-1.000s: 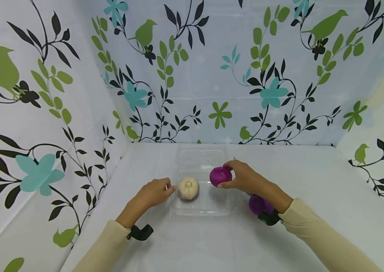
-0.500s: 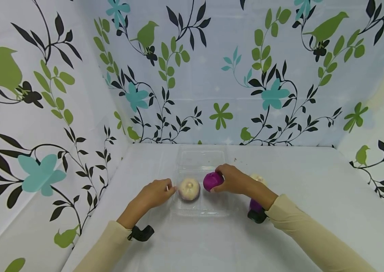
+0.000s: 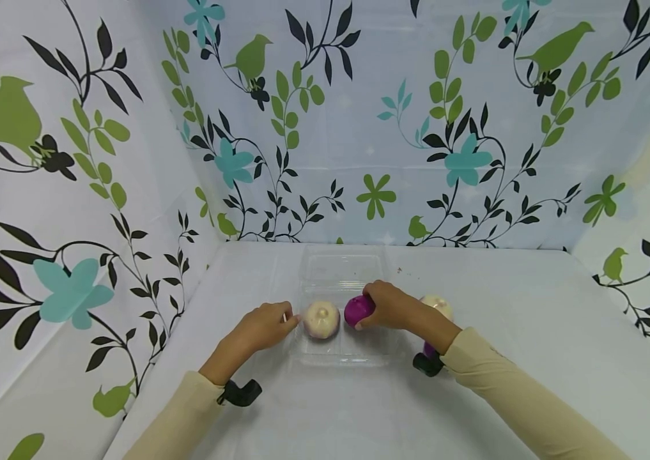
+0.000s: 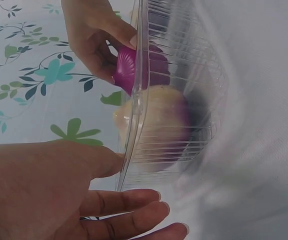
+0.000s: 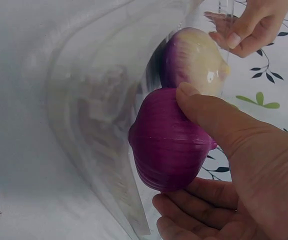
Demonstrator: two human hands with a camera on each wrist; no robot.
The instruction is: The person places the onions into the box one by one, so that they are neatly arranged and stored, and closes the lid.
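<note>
A clear plastic container (image 3: 342,358) with its lid folded back lies on the white table. A cream and purple onion (image 3: 321,320) sits in its left part, also seen in the left wrist view (image 4: 164,120). My right hand (image 3: 396,306) holds a purple onion (image 3: 358,310) beside it, thumb on top and fingers below in the right wrist view (image 5: 169,140). My left hand (image 3: 264,327) is at the container's left edge; in the left wrist view its thumb touches the rim (image 4: 134,120), with its other fingers loosely extended outside.
Right of the container, partly behind my right forearm, lie a pale onion (image 3: 438,305) and a purple item (image 3: 429,349), mostly hidden. Small brown specks (image 3: 399,271) lie on the table (image 3: 503,281) near the back. A patterned cloth (image 3: 348,160) hangs behind and at the sides.
My right hand has moved left and slightly down with the purple onion, closer to the cream and purple one. The pale onion on the right has come into view. My left hand has stayed put.
</note>
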